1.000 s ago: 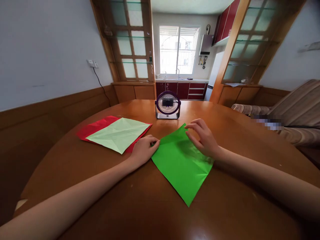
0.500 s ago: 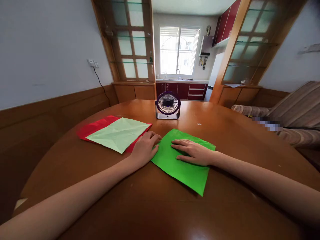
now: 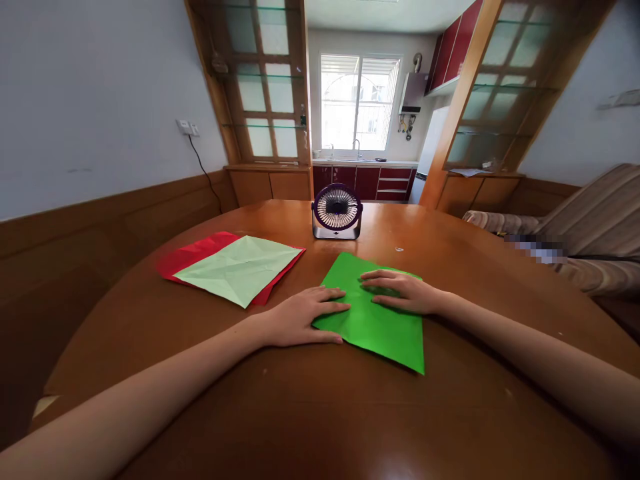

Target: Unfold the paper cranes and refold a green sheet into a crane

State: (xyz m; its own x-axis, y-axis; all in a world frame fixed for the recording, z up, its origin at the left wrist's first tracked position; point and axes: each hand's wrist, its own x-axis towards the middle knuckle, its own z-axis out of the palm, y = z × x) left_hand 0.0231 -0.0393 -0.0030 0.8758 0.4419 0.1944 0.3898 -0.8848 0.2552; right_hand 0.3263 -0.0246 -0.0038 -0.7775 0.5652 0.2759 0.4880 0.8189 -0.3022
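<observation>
Green paper [image 3: 380, 327] lies folded, flat, bright, creased under both hands.

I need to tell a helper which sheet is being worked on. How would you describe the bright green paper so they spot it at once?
On the round wooden table, look just in front of the small purple fan. The bright green paper lies flat there under both hands. Unlike the pale green sheet stacked on red paper to its left, it is vivid and lies alone.
</observation>
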